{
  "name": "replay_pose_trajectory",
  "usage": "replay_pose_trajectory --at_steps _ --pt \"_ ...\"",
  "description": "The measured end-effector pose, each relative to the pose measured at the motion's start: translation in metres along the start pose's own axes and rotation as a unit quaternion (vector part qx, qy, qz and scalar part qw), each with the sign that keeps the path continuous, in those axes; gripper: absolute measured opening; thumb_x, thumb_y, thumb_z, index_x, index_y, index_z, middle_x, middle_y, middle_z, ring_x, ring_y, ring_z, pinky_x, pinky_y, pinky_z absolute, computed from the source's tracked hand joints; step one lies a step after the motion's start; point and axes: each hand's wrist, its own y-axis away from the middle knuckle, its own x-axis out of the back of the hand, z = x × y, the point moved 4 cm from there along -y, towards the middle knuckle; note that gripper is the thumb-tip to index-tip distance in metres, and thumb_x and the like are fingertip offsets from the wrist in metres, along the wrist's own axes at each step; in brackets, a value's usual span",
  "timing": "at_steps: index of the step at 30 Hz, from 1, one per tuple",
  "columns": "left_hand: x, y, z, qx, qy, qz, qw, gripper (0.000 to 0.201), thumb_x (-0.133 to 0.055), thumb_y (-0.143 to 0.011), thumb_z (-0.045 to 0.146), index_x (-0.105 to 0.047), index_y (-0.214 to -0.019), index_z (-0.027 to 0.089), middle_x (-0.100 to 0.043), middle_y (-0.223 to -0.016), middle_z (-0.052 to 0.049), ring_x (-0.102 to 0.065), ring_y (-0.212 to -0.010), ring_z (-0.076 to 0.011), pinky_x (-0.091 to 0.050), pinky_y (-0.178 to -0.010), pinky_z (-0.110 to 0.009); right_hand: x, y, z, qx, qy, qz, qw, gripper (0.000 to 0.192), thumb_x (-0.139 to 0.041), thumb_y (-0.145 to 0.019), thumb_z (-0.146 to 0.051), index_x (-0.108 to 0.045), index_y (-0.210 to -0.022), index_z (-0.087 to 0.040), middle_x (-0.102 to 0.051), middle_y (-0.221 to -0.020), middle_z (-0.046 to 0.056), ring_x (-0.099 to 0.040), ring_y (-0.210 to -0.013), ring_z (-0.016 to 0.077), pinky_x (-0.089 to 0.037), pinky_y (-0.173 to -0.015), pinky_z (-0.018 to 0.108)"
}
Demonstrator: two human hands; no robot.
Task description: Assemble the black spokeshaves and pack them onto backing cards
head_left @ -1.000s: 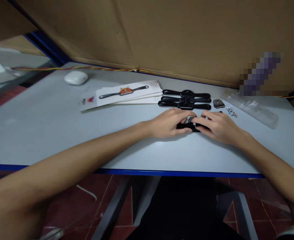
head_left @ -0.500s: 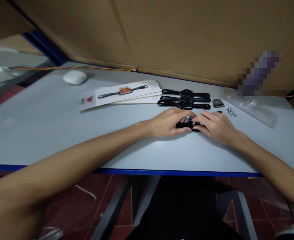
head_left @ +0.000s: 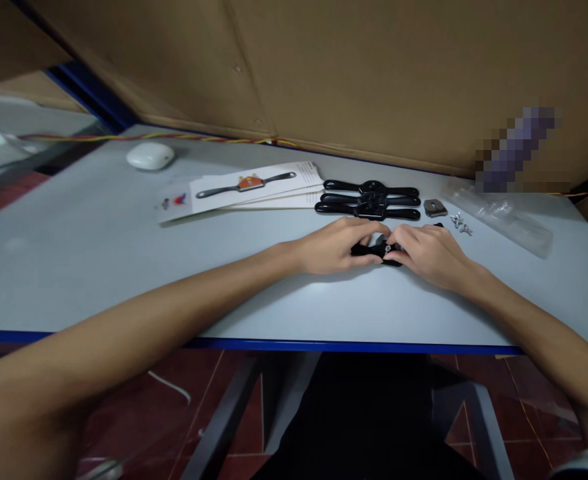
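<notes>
A black spokeshave point(head_left: 367, 250) lies on the table, mostly covered by both hands. My left hand point(head_left: 329, 247) is closed on its left part, thumb in front and fingers behind. My right hand point(head_left: 427, 252) reaches over the other side, its thumb and fingers pinched around a small silver thumbscrew point(head_left: 388, 249) at the spokeshave's middle. Behind them, three more black spokeshaves point(head_left: 371, 210) lie side by side. Right of these are grey metal blades point(head_left: 435, 208) and several loose silver thumbscrews point(head_left: 461, 224).
Printed cards point(head_left: 254, 187) showing a spokeshave lie back left, near a white rounded case point(head_left: 150, 156). Clear plastic packaging point(head_left: 509, 217) rests back right. A cardboard wall point(head_left: 349, 80) rises behind the table, and a twisted wire point(head_left: 174, 137) runs along the back.
My right fingers have shifted slightly around the thumbscrew, and its head shows a little differently. My left hand stays almost in place on the spokeshave.
</notes>
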Motion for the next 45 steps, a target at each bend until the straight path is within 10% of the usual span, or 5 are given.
replay_pose_trajectory --at_steps 20,26,35,41,45 --pt "0.000 0.002 0.000 0.013 0.012 0.001 1.000 0.045 -0.064 -0.102 0.047 -0.067 -0.134 0.015 -0.064 -0.088 -0.003 -0.060 -0.079 -0.0190 -0.049 -0.077 -0.031 0.003 0.004 0.006 0.013 -0.113 0.030 0.993 0.033 -0.051 -0.115 -0.049 -0.069 -0.118 -0.022 -0.082 -0.101 0.008 -0.073 -0.087 0.0245 -0.042 -0.081 0.038" --pt "0.000 0.001 0.001 0.008 0.009 -0.001 1.000 0.046 -0.061 -0.104 0.047 -0.068 -0.136 0.015 -0.064 -0.089 -0.003 -0.061 -0.080 -0.0188 -0.047 -0.075 -0.031 0.034 0.017 0.062 -0.173 -0.063 0.067 0.981 0.026 -0.057 -0.106 -0.046 -0.070 -0.097 -0.025 -0.065 -0.069 -0.001 -0.057 -0.065 0.0203 -0.038 -0.092 0.045" --pt "0.010 0.007 0.002 0.017 -0.030 -0.019 0.999 0.040 -0.066 -0.096 0.049 -0.072 -0.120 0.017 -0.063 -0.087 -0.003 -0.061 -0.078 -0.0184 -0.047 -0.070 -0.030 0.053 0.043 0.114 -0.307 -0.066 -0.075 0.946 0.027 -0.071 -0.094 -0.051 -0.077 -0.087 -0.026 -0.066 -0.062 0.002 -0.057 -0.059 0.0234 -0.040 -0.066 0.038" --pt "0.030 0.010 -0.012 0.036 -0.011 0.059 0.998 0.044 -0.052 -0.102 0.055 -0.074 -0.105 0.018 -0.065 -0.076 -0.001 -0.058 -0.067 -0.0165 -0.046 -0.066 -0.030 0.032 0.040 0.111 -0.300 -0.027 -0.045 0.952 0.034 -0.061 -0.100 -0.046 -0.080 -0.116 -0.022 -0.070 -0.070 0.005 -0.063 -0.066 0.0282 -0.047 -0.068 0.042" --pt "0.042 0.012 -0.028 0.103 -0.030 0.150 0.983 0.041 -0.050 -0.102 0.050 -0.075 -0.097 0.017 -0.068 -0.076 -0.002 -0.057 -0.066 -0.0165 -0.045 -0.066 -0.030 0.017 0.033 0.106 -0.214 -0.018 0.028 0.976 0.030 -0.056 -0.100 -0.034 -0.077 -0.117 -0.020 -0.077 -0.109 0.017 -0.071 -0.100 0.0362 -0.055 -0.090 0.053"
